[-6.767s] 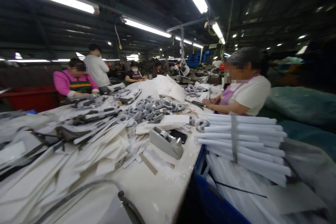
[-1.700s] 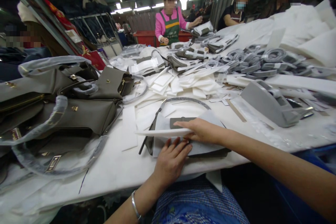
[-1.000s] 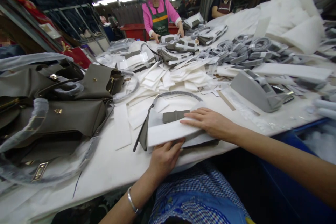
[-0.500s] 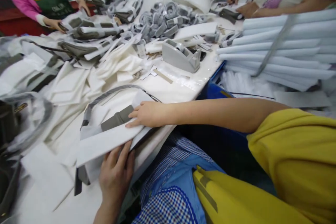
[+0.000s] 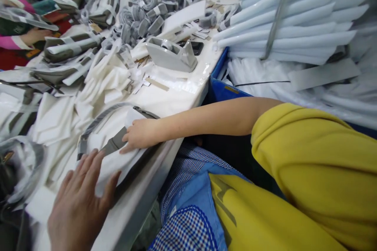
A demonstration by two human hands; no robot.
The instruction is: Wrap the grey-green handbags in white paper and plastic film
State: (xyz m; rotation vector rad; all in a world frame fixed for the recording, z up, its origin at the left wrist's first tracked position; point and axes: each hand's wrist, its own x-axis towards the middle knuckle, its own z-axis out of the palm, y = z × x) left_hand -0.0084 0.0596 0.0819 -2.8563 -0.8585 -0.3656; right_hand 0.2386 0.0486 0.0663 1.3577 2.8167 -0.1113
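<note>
A grey-green bag [image 5: 115,142] lies on the table near its front edge. Its long handle [image 5: 98,117], wrapped in grey-white material, curves behind it. Over the bag's near side runs a white foam-like strip [image 5: 110,166]. My right hand [image 5: 141,135] rests on the bag and the strip's right end, fingers spread and pressing down. At the left end, my left hand [image 5: 84,194] is over the strip with fingers and thumb apart; it hides that end of the bag. Whether the left fingertips touch the strip is hard to tell.
Loose white sheets [image 5: 55,119] cover the table's left. Farther back are a tape dispenser [image 5: 172,55], a pile of grey rolls [image 5: 144,15] and other wrapped bags [image 5: 72,45]. A blue bin [image 5: 219,82] with white bundles [image 5: 288,19] stands right. Co-workers' hands [image 5: 37,36] show behind.
My left hand has come from beneath the strip's near edge to over its left end, fingers spread. The strip now lies lower against the bag. My right hand stays on it. The view has shifted.
</note>
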